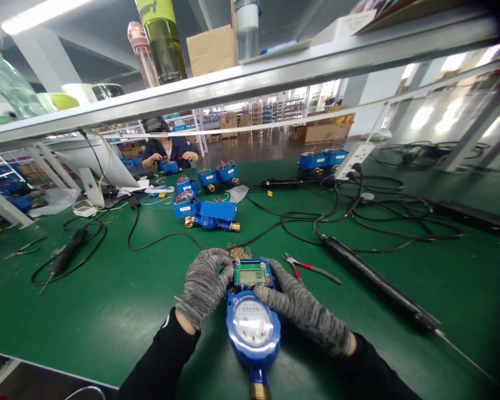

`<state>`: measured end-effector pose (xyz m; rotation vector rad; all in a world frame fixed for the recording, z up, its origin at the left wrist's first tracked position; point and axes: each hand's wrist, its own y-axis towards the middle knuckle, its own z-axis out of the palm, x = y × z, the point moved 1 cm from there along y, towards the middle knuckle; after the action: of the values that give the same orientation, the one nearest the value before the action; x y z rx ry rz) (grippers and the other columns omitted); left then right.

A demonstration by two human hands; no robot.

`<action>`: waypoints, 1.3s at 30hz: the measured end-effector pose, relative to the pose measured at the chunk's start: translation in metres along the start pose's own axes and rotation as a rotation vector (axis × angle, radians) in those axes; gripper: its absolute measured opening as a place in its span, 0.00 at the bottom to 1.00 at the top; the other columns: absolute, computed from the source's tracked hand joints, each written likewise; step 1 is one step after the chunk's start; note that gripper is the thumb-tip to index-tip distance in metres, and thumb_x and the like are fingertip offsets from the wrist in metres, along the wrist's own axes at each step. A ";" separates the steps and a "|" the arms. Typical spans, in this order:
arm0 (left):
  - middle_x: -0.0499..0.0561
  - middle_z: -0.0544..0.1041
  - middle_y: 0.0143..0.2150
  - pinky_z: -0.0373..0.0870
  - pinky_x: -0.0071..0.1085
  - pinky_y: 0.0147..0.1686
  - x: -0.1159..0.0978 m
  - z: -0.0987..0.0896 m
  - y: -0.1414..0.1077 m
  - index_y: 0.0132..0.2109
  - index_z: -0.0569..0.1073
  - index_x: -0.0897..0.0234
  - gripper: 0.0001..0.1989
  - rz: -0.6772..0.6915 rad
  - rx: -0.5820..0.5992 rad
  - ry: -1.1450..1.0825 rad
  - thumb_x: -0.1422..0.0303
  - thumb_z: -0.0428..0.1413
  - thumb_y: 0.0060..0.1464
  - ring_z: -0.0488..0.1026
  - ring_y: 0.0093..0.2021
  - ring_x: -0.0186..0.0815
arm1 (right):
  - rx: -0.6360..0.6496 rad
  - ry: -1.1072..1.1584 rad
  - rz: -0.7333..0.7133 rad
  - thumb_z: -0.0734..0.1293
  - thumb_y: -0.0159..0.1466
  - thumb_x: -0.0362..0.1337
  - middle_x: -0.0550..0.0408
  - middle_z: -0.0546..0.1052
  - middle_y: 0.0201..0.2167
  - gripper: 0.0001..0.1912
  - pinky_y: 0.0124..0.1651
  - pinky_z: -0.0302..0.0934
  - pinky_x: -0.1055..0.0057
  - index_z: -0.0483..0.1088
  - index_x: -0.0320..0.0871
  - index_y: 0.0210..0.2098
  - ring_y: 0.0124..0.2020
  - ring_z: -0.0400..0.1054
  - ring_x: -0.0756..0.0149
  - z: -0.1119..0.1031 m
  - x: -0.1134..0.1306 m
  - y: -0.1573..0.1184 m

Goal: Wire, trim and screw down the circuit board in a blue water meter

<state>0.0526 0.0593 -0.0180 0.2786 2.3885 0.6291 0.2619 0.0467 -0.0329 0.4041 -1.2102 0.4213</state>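
Observation:
A blue water meter (254,328) with a round clear dial lies on the green table in front of me, its brass end toward me. At its far end sits an open blue housing with a display board (253,275) whose screen reads zeros. My left hand (206,283), in a grey knitted glove, pinches at the housing's left edge; whatever is between the fingertips is hidden. My right hand (295,303), gloved alike, grips the housing from the right, thumb across its near edge. Just beyond lies a pile of small brass screws (240,253).
Red-handled pliers (312,268) and a black electric screwdriver (379,283) with a long bit lie to the right, amid black cables. Several blue meters (206,214) stand farther back. Another screwdriver (69,253) lies left. A shelf (250,83) crosses overhead; a person (169,150) sits opposite.

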 end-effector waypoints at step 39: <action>0.55 0.79 0.48 0.76 0.48 0.51 -0.006 -0.001 -0.009 0.40 0.80 0.63 0.06 0.154 -0.105 0.146 0.75 0.61 0.55 0.75 0.48 0.43 | 0.013 -0.035 -0.032 0.73 0.65 0.41 0.47 0.75 0.54 0.28 0.55 0.68 0.59 0.60 0.44 0.60 0.51 0.73 0.57 -0.004 -0.004 0.001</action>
<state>0.0567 0.0496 -0.0187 0.3854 2.4792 0.8695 0.2635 0.0492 -0.0380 0.4433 -1.2341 0.3957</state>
